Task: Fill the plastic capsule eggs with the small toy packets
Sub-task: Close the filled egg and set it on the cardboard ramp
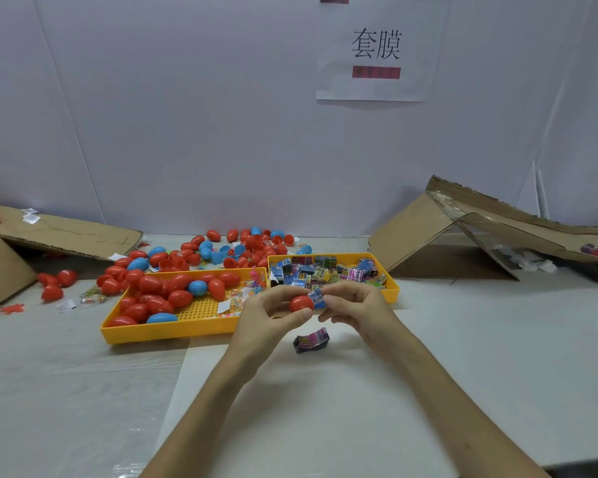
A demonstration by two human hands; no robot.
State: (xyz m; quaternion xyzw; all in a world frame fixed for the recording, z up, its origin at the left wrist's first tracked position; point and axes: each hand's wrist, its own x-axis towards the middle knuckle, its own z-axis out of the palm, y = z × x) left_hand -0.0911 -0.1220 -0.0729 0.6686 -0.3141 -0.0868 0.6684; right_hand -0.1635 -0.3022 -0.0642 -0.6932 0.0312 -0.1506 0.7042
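Left hand (pixel 273 313) pinches a smooth, glossy red capsule egg (pixel 300 303) between thumb and curled fingers, held above the table (pixel 463 357) just in front of the yellow plastic trays (pixel 173 334). Its long axis runs side to side. Right hand (pixel 358 307) pinches a crinkly blue printed packet (pixel 316 298) against the egg's right end, and a crumpled pink packet (pixel 311 340) lies just below.

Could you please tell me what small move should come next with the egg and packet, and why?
Probably the right grip should push the blue packet further into the red egg held by the left grip: the packet meets the egg's right end yet mostly sticks out. Whether the egg is open there cannot be seen.
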